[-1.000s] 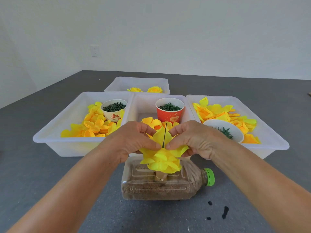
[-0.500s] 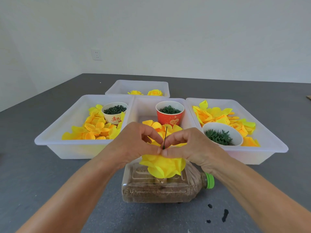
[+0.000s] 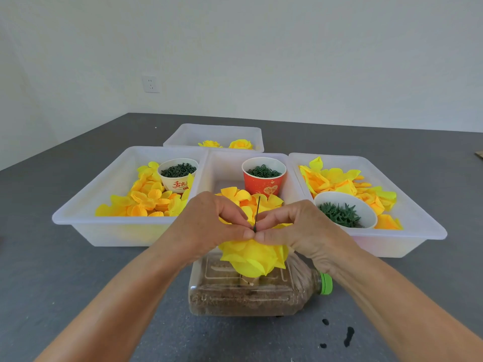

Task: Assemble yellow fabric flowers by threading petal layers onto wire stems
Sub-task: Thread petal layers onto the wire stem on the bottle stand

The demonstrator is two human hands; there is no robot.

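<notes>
Since 0.5 s ago little has changed: both hands still meet at the wire stem. The left hand and right hand pinch the yellow flower with curled fingertips, above the bottle near the worktop's front edge. 3 trays crowd behind; bare worktop lies left and right.

Count: 4 trays, 3 cups, 1 bottle, 2 hands.
There were 4 white trays, 2 paper cups w/ green bits, 1 white bowl-cup, 1 bottle, 2 finished flowers in far tray, 1 wire stem.
</notes>
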